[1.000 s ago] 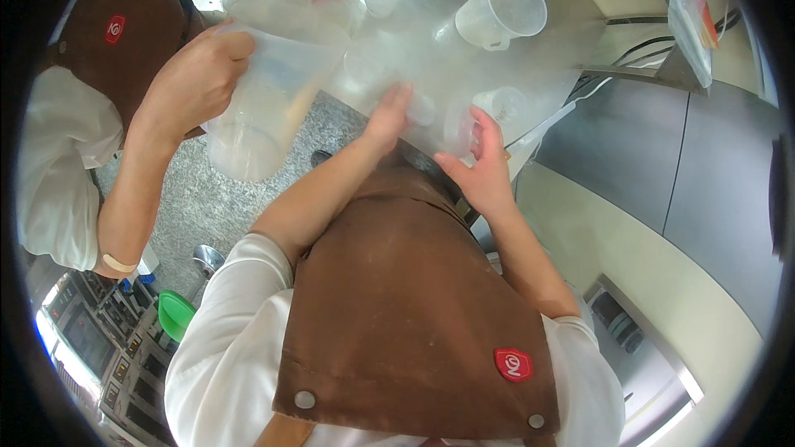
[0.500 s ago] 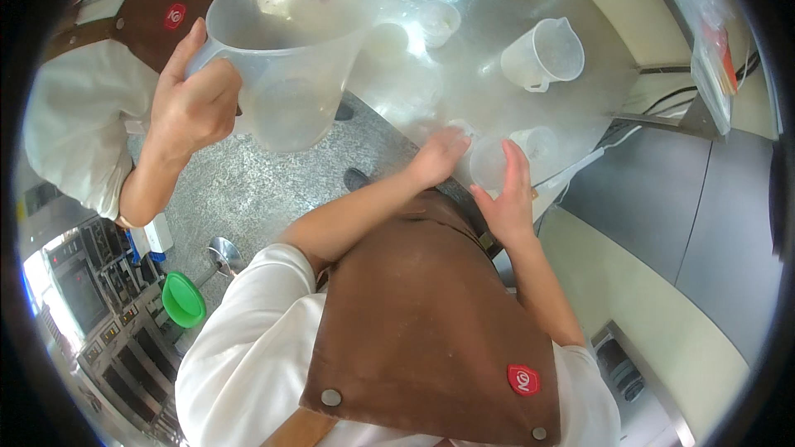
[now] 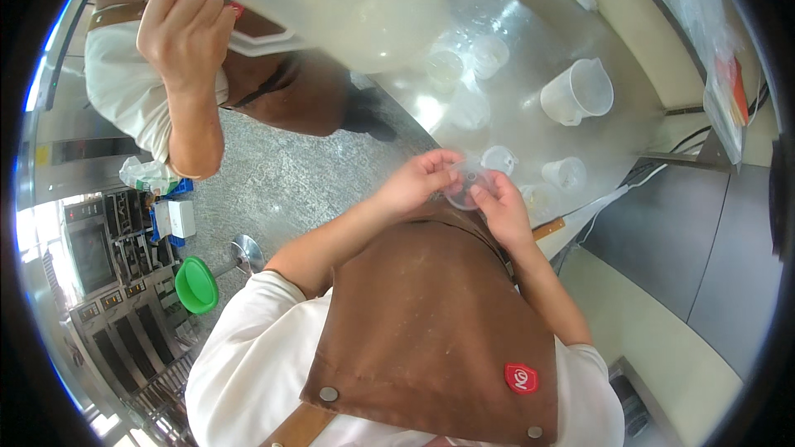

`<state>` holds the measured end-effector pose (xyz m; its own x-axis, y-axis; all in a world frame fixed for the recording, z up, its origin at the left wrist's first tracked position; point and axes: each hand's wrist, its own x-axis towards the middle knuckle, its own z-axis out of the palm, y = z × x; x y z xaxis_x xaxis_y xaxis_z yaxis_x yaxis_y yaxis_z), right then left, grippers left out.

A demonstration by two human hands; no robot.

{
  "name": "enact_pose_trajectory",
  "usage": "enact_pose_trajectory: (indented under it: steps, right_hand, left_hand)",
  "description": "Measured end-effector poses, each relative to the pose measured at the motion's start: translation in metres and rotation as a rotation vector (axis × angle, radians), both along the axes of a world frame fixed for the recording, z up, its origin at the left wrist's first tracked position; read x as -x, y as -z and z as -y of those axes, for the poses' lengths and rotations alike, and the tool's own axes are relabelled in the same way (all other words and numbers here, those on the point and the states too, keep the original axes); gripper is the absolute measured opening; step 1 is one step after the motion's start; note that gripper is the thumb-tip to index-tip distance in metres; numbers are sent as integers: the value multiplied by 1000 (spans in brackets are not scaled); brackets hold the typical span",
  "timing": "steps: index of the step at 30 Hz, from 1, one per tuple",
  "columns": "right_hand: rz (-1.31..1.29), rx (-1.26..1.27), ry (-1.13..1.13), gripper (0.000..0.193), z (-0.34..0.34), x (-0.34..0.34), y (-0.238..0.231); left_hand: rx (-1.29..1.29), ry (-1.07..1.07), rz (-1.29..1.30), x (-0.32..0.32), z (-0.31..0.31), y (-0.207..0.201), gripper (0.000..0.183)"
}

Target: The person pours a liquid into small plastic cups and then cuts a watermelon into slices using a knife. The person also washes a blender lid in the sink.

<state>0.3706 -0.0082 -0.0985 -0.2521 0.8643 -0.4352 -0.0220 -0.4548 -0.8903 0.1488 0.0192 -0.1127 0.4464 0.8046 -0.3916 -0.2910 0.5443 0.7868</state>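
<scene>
A broad, brushed silvery metal surface (image 3: 530, 29) runs from beside the wearer's waist out to the cream wall. Over its far left part and the gap next to it hangs a large, translucent plastic pitcher (image 3: 348, 0), gripped at its left side by a co-worker's hand (image 3: 186, 29). If that grip slackened, the broad vessel could swing into the things standing below it.

Well to the right, a smaller, whitish translucent measuring jug (image 3: 575, 93) with a pouring lip stands on the surface, apart from everything else.

The wearer's bare hands meet at the near edge of the surface, just in front of the apron. The left hand (image 3: 426, 175) is closed to a pinch of thumb and fingers, and the right hand (image 3: 501, 205) pinches from the opposite side, its thumb lying across the top.

A clear, ribbed plastic cup (image 3: 565, 174) stands near the right hand; a shorter, white-topped round cup (image 3: 498, 159) sits just beyond the fingers, where a careless knuckle could knock it.

Smallest is the thin, clear plastic disc (image 3: 472, 188) held between both hands, probably a lid, though glare blurs its outline. Squeezing unevenly could buckle it; wet fingers could let it slip off the edge.
</scene>
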Motion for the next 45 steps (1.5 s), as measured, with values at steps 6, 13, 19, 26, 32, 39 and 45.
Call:
enact_pose_trajectory:
  steps: [6,13,19,26,32,39,45]
  right_hand:
    - [84,-107,-265,21,-8,43,-22]
    - [178,-283,-478,17,-16,93,-20]
    - [112,-70,-301,17,-14,118,-13]
    - [77,-91,-253,19,-25,132,-29]
    - [85,-111,-265,21,-31,136,-39]
    - [126,-174,-417,20,-37,130,-43]
    - [211,-263,-510,21,-47,130,-47]
  left_hand:
    - [-192,73,-279,52,5,-28,24]
    - [-259,11,-482,104,20,-39,18]
    - [-244,-312,-496,145,19,-16,22]
    - [-508,-81,-671,135,30,-74,21]
    - [-777,-74,-756,144,23,-59,19]
    - [-834,55,-655,152,11,-62,25]
    - [-588,140,-592,152,7,-76,42]
